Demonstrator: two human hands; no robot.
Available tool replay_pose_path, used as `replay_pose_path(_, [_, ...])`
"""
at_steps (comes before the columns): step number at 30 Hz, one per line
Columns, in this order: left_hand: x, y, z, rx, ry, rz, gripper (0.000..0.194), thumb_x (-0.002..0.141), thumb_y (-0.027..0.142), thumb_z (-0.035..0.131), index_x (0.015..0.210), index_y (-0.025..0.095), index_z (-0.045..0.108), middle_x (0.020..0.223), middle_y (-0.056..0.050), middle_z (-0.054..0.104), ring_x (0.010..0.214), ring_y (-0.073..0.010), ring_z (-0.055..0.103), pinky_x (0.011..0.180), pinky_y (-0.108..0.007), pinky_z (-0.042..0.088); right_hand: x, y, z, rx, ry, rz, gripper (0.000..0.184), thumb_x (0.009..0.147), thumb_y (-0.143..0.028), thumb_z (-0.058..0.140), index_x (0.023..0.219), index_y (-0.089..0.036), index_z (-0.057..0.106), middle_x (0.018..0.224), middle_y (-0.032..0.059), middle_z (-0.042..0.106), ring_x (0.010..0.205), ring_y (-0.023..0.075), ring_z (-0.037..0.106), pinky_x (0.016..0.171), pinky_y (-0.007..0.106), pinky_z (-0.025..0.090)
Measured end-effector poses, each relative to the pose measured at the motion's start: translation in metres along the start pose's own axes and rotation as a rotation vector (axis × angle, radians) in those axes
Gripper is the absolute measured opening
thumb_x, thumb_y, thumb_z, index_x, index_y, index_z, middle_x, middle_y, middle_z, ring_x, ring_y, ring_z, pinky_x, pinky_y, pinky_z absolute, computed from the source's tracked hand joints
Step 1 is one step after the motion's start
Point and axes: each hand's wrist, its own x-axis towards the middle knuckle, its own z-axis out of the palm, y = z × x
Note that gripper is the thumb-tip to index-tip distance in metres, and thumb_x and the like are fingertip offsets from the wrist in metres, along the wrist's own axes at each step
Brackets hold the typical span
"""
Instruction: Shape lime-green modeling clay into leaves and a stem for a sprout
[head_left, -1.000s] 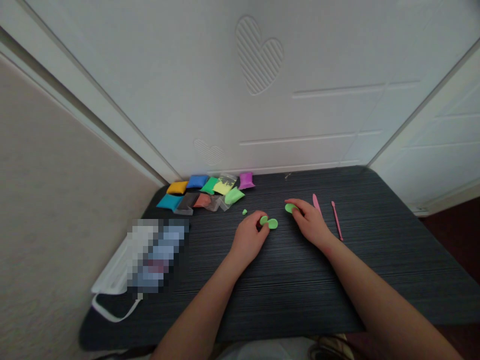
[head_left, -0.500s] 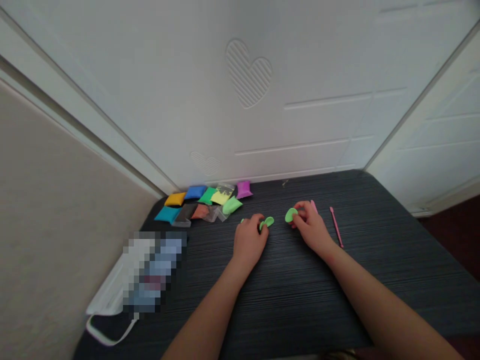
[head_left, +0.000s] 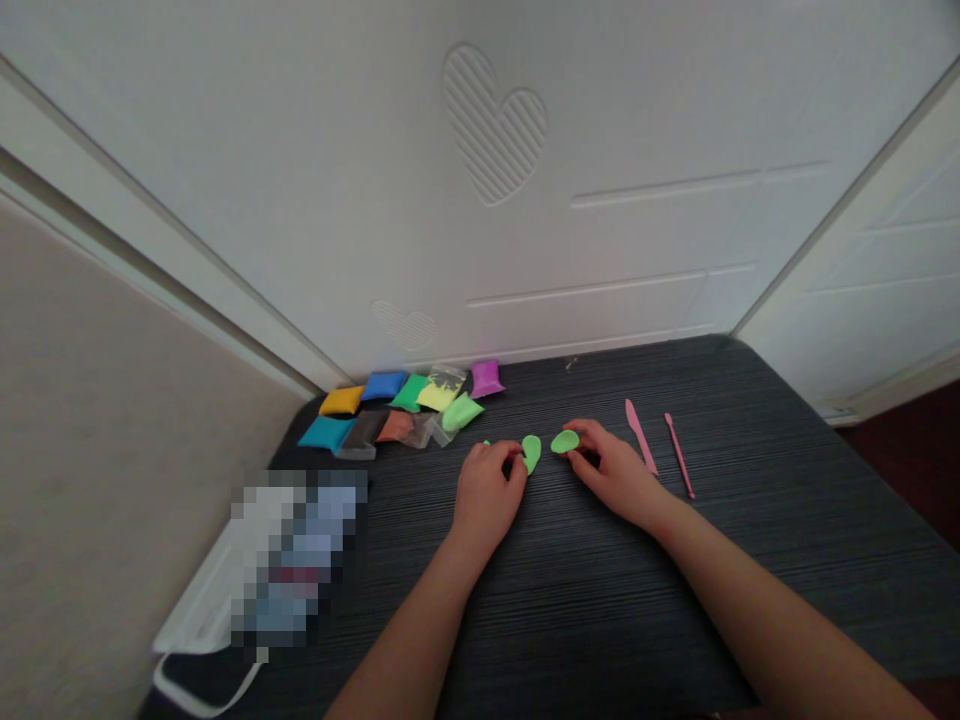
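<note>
My left hand [head_left: 486, 490] pinches the edge of a light green leaf-shaped clay piece [head_left: 532, 453] just above the dark table. A sliver of more light green shows behind its knuckles, mostly hidden. Between the thumb and fingers of my right hand [head_left: 621, 474] is a flat oval piece of light green clay [head_left: 565, 441]. The two pieces face each other with a small gap between them. Right of my right hand lie a pink plastic clay knife [head_left: 640, 434] and a thin pink modelling stick [head_left: 680, 457].
Toward the back left of the dark table [head_left: 585, 620] lie several colored clay packets, including an orange one [head_left: 341, 401], a teal one [head_left: 327, 433] and a purple one [head_left: 487, 378]. A white strapped item [head_left: 202, 605] lies at left beside a blurred-out patch. A white panel [head_left: 337, 150] rises behind.
My right hand has moved slightly left and tilted its oval piece flatter, uncovering the pink knife. In my left hand the green piece now stands more upright. The view has shifted a little.
</note>
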Motion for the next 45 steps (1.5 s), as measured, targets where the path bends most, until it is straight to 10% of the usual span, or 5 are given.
replay_pose_path(45, [0.0023, -0.008, 0.0059, -0.263, 0.063, -0.194, 0.016, 0.075, 0.021, 0.051, 0.089, 0.021, 0.059, 0.081, -0.001, 0.063, 0.075, -0.0139, 0.059, 0.073, -0.027, 0.045, -0.0023, -0.0074, 0.0051, -0.299, -0.087, -0.143, 0.021, 0.077, -0.026, 0.056, 0.098, -0.021, 0.054, 0.092, 0.003, 0.06, 0.088, 0.0202, 0.052, 0.078, 0.034, 0.037])
